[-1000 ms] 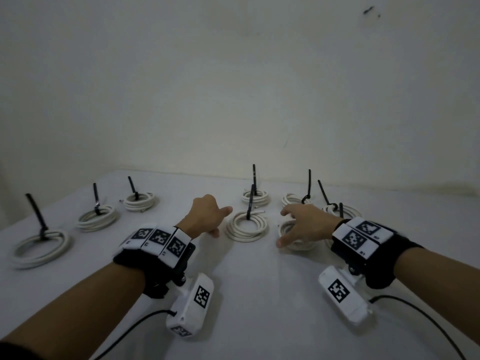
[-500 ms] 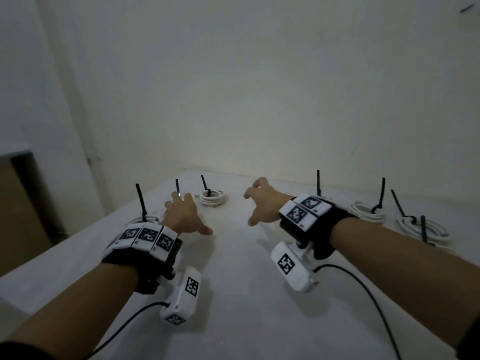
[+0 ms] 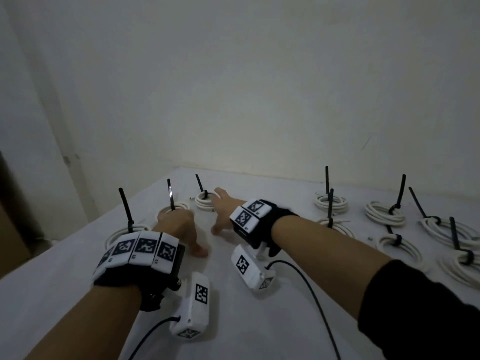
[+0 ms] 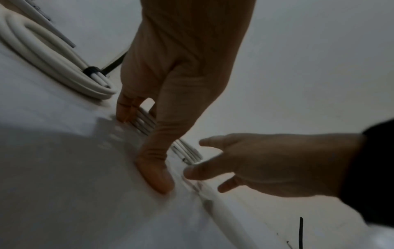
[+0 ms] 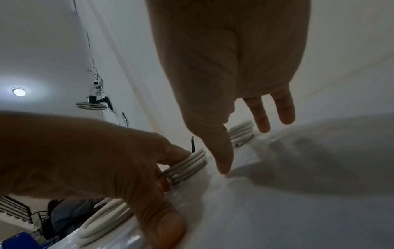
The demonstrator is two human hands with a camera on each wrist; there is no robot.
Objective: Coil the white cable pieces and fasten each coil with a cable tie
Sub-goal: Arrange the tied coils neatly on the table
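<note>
Several white cable coils lie on the white table (image 3: 259, 320), each bound with an upright black cable tie (image 3: 171, 194). My left hand (image 3: 187, 235) is down over the middle coil (image 3: 179, 205) of the left group. Its fingertips (image 5: 181, 155) rest on top of that coil (image 5: 192, 164) and its thumb (image 4: 156, 176) presses the table beside it. My right hand (image 3: 222, 211) hovers just right of it, fingers spread and holding nothing. Its fingertips (image 5: 263, 121) are close to the far coil (image 3: 205, 201). Another coil (image 3: 122, 231) lies nearer, partly behind my left wrist.
A second group of tied coils (image 3: 384, 214) covers the table's right side. The table's left edge drops off beside a brown piece of furniture (image 3: 13, 229). A white wall (image 3: 259, 100) closes the back. In the right wrist view a seated person (image 5: 64, 217) shows beyond the table.
Both hands have swung left, away from the middle coils to the left group. My left hand has come down onto a coil, and my right hand has stretched out toward the far coil.
</note>
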